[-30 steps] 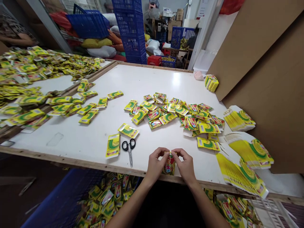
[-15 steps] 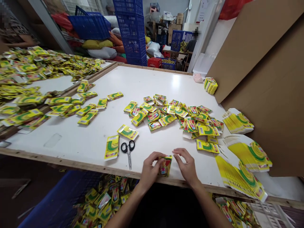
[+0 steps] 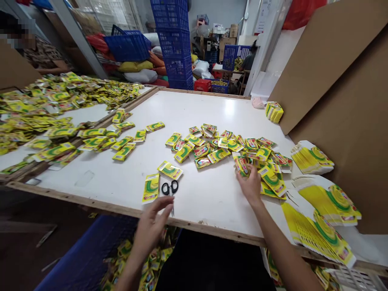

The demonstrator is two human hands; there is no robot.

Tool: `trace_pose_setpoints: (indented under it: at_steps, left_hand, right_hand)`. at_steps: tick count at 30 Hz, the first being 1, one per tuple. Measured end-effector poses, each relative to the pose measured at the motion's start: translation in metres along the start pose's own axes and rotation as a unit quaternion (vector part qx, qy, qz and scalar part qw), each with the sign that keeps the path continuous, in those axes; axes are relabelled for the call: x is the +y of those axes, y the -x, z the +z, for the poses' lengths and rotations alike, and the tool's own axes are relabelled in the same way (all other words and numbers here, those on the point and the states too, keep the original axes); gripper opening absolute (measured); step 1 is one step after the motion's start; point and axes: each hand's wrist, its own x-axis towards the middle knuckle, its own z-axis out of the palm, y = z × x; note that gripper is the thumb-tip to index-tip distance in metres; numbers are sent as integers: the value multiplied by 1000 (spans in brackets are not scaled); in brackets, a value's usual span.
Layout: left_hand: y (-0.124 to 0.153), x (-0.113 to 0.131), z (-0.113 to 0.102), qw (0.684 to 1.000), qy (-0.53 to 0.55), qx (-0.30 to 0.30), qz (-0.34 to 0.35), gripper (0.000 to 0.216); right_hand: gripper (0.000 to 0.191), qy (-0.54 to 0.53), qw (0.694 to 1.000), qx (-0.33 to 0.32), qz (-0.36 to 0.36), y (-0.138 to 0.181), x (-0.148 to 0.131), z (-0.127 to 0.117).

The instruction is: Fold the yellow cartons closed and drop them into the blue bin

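My right hand (image 3: 251, 185) reaches into the pile of small yellow-and-green printed cartons, its thumb and fingers around one small carton (image 3: 241, 165) with a red and green face. My left hand (image 3: 153, 222) is over the table's front edge, thumb and fingers apart with nothing between them. Just beyond its fingertips lie black-handled scissors (image 3: 170, 187), their blades partly hidden by the fingers. Two cartons lie by the scissors, a flat-lying upright one (image 3: 150, 188) and a slanted one (image 3: 170, 170).
Fanned stacks of flat cartons (image 3: 327, 198) lie at the right beside leaning cardboard (image 3: 339, 101). A wooden strip (image 3: 121, 111) separates a large carton heap (image 3: 69, 93) on the left, where another person sits. Below the front edge, a blue crate (image 3: 87, 246) holds many cartons.
My left hand has let go of the carton it held and moved left; that carton is no longer seen there. My right hand has moved forward to the pile and taken hold of another carton.
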Motion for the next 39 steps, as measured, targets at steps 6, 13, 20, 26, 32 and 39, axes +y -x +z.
trace_pose_setpoints:
  at_steps: [6, 13, 20, 26, 32, 39]
  left_hand:
    - [-11, 12, 111, 966, 250, -57, -19, 42]
    - [-12, 15, 127, 965, 235, -112, -9, 33]
    - [-5, 11, 131, 938, 290, -188, -38, 38]
    - [-6, 2, 122, 928, 279, -242, -44, 27]
    - [-15, 2, 122, 946, 253, -204, 7, 19]
    - [-11, 6, 121, 960, 213, -175, 43, 15]
  right_hand:
    - [60, -149, 976, -160, 10, 105, -47, -7]
    - [35, -177, 966, -178, 57, 114, -38, -27]
    - [23, -308, 931, -152, 120, 109, -33, -28]
    - [21, -337, 903, -242, 111, 102, -27, -30]
    - [18, -295, 931, -213, 33, 91, -30, -26]
    - [12, -290, 937, -194, -26, 96, -39, -29]
